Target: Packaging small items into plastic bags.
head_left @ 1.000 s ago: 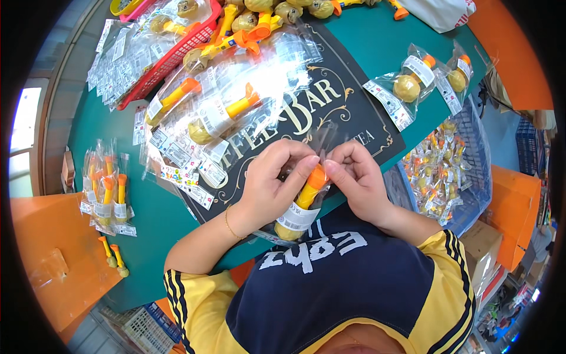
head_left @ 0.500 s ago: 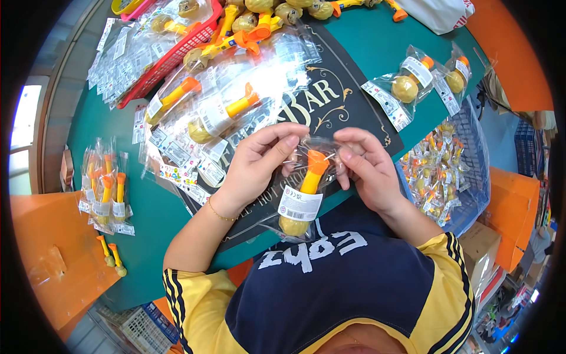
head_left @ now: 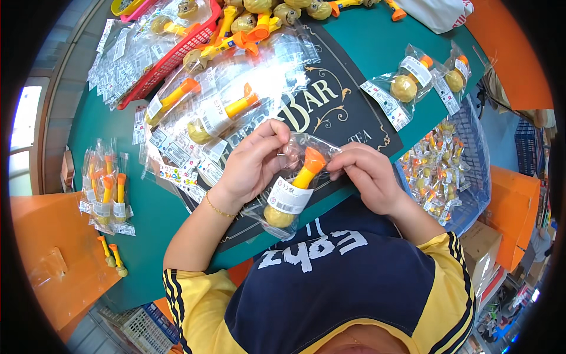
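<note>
Between my hands hangs a clear plastic bag (head_left: 263,221) holding a toy (head_left: 279,216) with a gold ball at its lower end, a yellow handle and a flared orange tip. A white printed label (head_left: 289,196) wraps around the handle. My left hand (head_left: 254,160) is closed, pinching the upper left corner of the bag. At the upper right edge, my right hand (head_left: 367,175) pinches the bag between thumb and forefinger. The toy leans, its orange tip toward my right hand and its gold ball near my shirt.
Flat bags fill a red basket (head_left: 168,62). Loose toys (head_left: 259,32) are heaped at the back. Bagged toys (head_left: 215,117) lie on a black printed mat (head_left: 339,115); others (head_left: 404,87) lie right, and a bundle (head_left: 106,189) left. A blue crate (head_left: 474,171) of bagged toys stands right.
The bag with the toy has shifted slightly left and tilted more. My left hand has drawn a little left. The right hand's fingers have moved slightly down and closed on the bag's edge.
</note>
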The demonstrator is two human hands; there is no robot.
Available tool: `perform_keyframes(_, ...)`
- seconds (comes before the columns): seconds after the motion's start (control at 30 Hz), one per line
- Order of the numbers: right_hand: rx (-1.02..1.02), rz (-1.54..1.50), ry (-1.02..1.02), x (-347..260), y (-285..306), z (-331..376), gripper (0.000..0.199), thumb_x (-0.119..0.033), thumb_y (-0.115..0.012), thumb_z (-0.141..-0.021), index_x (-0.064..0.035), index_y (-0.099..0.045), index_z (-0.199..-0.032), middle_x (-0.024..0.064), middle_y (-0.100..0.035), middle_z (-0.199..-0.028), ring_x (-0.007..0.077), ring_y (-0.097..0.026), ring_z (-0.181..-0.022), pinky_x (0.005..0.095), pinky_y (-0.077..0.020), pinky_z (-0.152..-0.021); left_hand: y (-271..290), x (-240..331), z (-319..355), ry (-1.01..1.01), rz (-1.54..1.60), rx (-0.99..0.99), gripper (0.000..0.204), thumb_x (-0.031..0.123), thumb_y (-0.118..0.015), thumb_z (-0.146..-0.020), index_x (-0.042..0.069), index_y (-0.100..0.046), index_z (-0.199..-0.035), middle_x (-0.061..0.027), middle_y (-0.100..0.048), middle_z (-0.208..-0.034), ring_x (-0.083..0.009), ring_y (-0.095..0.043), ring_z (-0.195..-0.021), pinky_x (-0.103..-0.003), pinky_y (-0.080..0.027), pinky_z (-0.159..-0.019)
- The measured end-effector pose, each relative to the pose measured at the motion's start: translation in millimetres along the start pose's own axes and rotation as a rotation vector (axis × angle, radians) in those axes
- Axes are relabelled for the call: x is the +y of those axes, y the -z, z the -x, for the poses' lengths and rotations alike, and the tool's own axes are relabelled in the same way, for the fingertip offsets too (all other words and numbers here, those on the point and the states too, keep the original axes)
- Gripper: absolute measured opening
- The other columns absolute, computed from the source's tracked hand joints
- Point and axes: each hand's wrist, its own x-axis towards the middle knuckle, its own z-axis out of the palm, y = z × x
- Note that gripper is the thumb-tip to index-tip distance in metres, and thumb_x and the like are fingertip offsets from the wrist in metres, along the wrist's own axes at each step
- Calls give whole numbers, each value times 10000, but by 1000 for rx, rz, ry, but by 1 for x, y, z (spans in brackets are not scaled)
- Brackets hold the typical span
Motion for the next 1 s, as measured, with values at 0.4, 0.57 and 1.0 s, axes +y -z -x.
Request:
perform_keyframes(0.4, -40, 350, 151, -10, 9, 2, 105, -5, -656, -781, -21, -647, -885, 96, -634, -846, 222, -615, -738, 299, -483, -635, -21, 6, 3, -82, -281, 220, 331, 64, -579, -936, 56, -408, -1220, -51, -592, -909, -133, -610, -858, -261, -509, -785)
perform_keyframes(0.57, -46, 253, 39, -3, 26, 4, 132, 11, -677, -769, -25, -603, -872, 113, -612, -980, 165, -588, -792, 278, -473, -674, -23, 10, 2, -206, -301, 229, 275, 56, -520, -962, 59, -379, -1198, -67, -545, -957, -127, -601, -823, -261, -514, -749)
perform_keyframes(1.0, 401, 20, -393, 8, 44, -53, 453, -182, -722, -836, -39, -515, -1212, 35, -567, -1102, 88, -582, -925, 222, -469, -694, -34, 66, 21, -896, -1999, 375, 265, 115, -756, -733, 64, -658, -974, -104, -615, -1054, -317, -579, -975, -412, -460, -895)
